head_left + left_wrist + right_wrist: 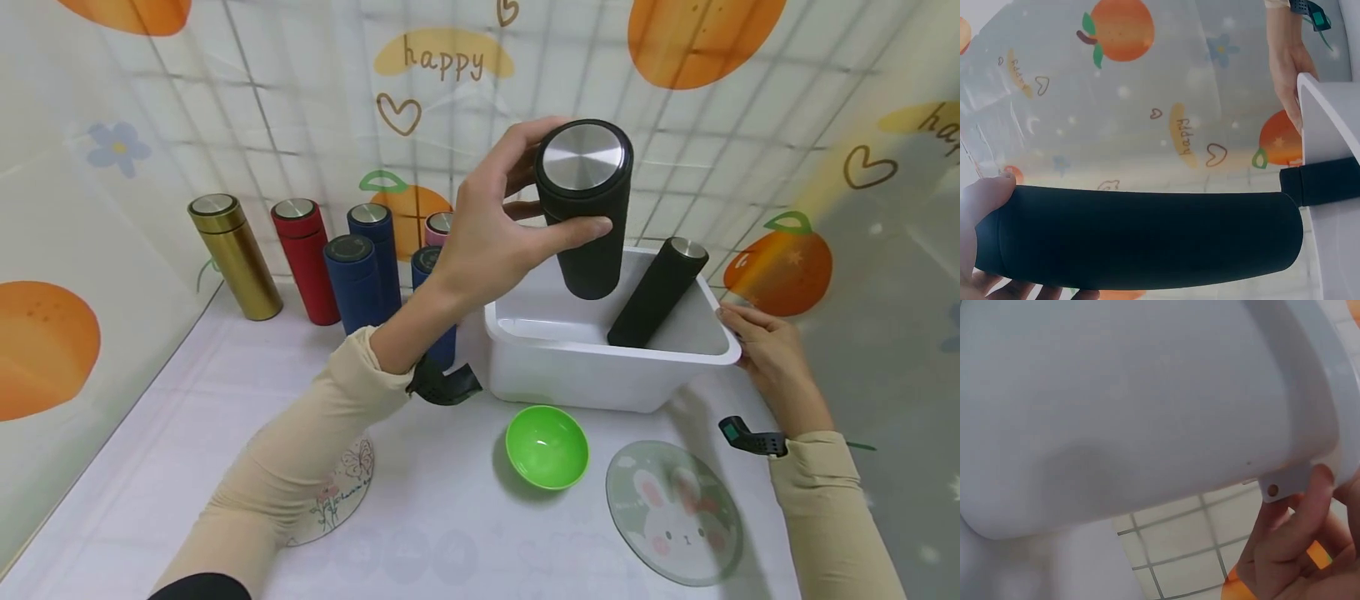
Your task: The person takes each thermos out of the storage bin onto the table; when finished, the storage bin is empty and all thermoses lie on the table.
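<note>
My left hand grips a black vacuum flask with a silver lid disc, holding it above the white plastic bin. In the left wrist view the flask lies across the picture, thumb on one side and fingers on the other. Inside the bin a second black flask leans towards the right wall. At the bin's right end, my right hand holds the rim. The right wrist view shows its thumb and fingers pinching the edge beside a small tab with a hole.
Left of the bin stand a gold flask, a red flask, several blue flasks and a partly hidden pink one. In front lie a green bowl, a rabbit mat and a flowered mat partly under the left arm.
</note>
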Demonstrator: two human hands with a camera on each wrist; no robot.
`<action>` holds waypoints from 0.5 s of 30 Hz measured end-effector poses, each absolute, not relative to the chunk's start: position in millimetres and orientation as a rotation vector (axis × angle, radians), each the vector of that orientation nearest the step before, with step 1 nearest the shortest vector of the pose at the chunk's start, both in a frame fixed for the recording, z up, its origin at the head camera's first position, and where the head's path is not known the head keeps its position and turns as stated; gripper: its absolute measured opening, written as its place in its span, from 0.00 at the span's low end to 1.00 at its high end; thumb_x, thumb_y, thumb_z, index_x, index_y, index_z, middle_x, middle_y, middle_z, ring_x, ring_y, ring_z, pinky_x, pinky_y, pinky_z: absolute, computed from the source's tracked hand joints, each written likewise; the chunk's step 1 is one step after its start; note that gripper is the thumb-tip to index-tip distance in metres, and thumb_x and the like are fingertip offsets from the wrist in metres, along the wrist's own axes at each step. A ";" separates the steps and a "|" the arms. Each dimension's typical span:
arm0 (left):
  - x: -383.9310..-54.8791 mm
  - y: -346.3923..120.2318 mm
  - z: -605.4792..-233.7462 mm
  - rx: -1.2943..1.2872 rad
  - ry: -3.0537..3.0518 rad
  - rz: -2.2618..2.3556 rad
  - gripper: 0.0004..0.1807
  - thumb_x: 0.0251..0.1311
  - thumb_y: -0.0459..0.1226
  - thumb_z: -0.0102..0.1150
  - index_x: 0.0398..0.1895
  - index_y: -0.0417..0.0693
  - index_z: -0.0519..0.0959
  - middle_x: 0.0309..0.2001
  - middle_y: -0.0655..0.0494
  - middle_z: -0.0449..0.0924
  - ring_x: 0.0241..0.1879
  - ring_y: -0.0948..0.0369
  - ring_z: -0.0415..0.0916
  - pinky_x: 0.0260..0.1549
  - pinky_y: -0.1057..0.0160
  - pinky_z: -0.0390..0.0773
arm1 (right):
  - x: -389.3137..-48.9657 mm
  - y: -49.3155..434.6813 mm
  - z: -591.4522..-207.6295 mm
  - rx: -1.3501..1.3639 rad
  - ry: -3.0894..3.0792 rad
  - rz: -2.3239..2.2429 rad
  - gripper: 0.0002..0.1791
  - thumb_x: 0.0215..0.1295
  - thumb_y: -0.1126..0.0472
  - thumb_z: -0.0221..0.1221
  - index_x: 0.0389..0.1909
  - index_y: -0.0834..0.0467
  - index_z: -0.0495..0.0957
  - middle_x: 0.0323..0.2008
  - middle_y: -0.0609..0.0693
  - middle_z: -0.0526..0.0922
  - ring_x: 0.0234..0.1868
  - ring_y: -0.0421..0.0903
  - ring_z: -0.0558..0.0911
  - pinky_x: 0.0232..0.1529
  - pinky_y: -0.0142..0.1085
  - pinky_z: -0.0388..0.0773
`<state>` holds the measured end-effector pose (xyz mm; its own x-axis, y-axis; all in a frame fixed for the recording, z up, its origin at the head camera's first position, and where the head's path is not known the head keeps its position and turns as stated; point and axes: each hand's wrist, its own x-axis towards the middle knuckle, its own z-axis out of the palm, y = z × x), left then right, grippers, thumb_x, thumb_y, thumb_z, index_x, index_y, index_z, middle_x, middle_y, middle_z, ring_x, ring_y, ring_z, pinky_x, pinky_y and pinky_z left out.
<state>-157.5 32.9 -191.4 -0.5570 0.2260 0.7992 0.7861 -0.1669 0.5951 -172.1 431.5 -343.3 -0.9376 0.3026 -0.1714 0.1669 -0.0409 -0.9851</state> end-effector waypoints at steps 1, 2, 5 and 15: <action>-157.1 29.8 -191.2 -1.152 -1.682 -1.772 0.40 0.46 0.29 0.78 0.64 0.37 0.70 0.54 0.49 0.78 0.50 0.61 0.79 0.44 0.57 0.83 | -172.2 431.9 -343.2 -0.520 -2.110 2.134 0.20 0.57 0.50 0.72 0.52 0.46 0.87 0.44 0.45 0.75 0.32 0.39 0.83 0.31 0.32 0.84; -156.5 26.7 -191.0 -1.142 -1.691 -1.778 0.40 0.46 0.29 0.78 0.64 0.37 0.70 0.54 0.50 0.78 0.50 0.61 0.79 0.45 0.57 0.83 | -172.5 432.5 -343.3 -0.520 -2.116 2.128 0.21 0.57 0.50 0.72 0.52 0.46 0.87 0.44 0.45 0.75 0.31 0.39 0.83 0.31 0.32 0.84; -155.1 18.1 -190.7 -1.134 -1.700 -1.777 0.39 0.47 0.28 0.77 0.64 0.36 0.70 0.54 0.50 0.78 0.51 0.60 0.79 0.46 0.56 0.83 | -172.8 433.3 -343.1 -0.523 -2.121 2.124 0.22 0.56 0.49 0.73 0.52 0.47 0.87 0.43 0.44 0.77 0.31 0.39 0.83 0.31 0.32 0.84; -143.8 -11.7 -188.7 -1.120 -1.694 -1.668 0.38 0.48 0.28 0.76 0.64 0.35 0.70 0.55 0.50 0.79 0.52 0.58 0.79 0.43 0.54 0.84 | -172.1 432.7 -345.0 -0.498 -2.109 2.128 0.21 0.56 0.49 0.72 0.52 0.47 0.87 0.43 0.43 0.77 0.31 0.38 0.83 0.30 0.32 0.84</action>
